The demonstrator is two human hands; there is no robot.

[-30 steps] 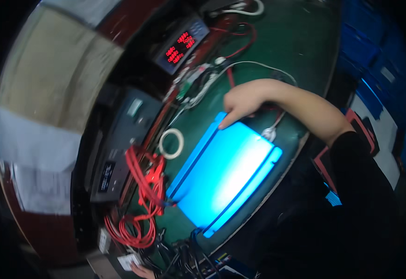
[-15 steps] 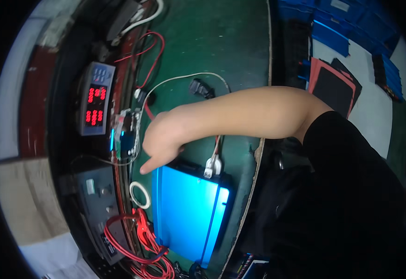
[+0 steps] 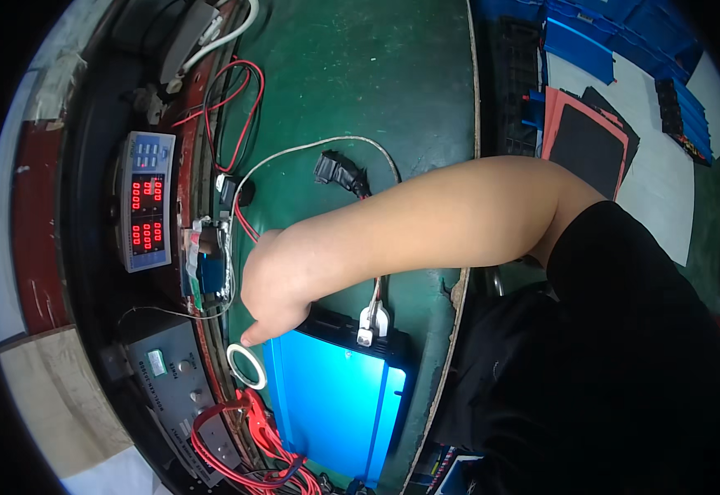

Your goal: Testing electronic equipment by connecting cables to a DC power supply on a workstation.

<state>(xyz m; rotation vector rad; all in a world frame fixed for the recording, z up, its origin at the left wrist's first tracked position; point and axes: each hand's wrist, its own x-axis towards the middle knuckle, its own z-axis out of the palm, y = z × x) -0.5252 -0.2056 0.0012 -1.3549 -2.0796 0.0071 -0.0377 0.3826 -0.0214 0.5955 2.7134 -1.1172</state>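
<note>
My right arm reaches in from the right across the green bench. My right hand (image 3: pixel 276 285) is over the upper end of a blue metal box (image 3: pixel 335 392) with a black end panel. Its fingers curl under, hidden by the back of the hand, and whatever they hold does not show. One digit points down beside a ring of pale tape (image 3: pixel 247 366). Red wires (image 3: pixel 247 224) run beneath the hand. A white plug (image 3: pixel 372 322) with wires sits at the box's black end. My left hand is not in view.
A meter with red digits (image 3: pixel 147 202) and a grey power supply (image 3: pixel 174 388) stand along the left. Red cables with clamps (image 3: pixel 261 425) lie beside the box. A black connector (image 3: pixel 339 172) rests on the bench (image 3: pixel 360 74). Blue crates (image 3: pixel 616 25) and dark sheets (image 3: pixel 591 144) are at right.
My right hand sits lower in the picture, its pointing digit now close to the tape ring. The view has shifted slightly, and the meter and box appear lower too.
</note>
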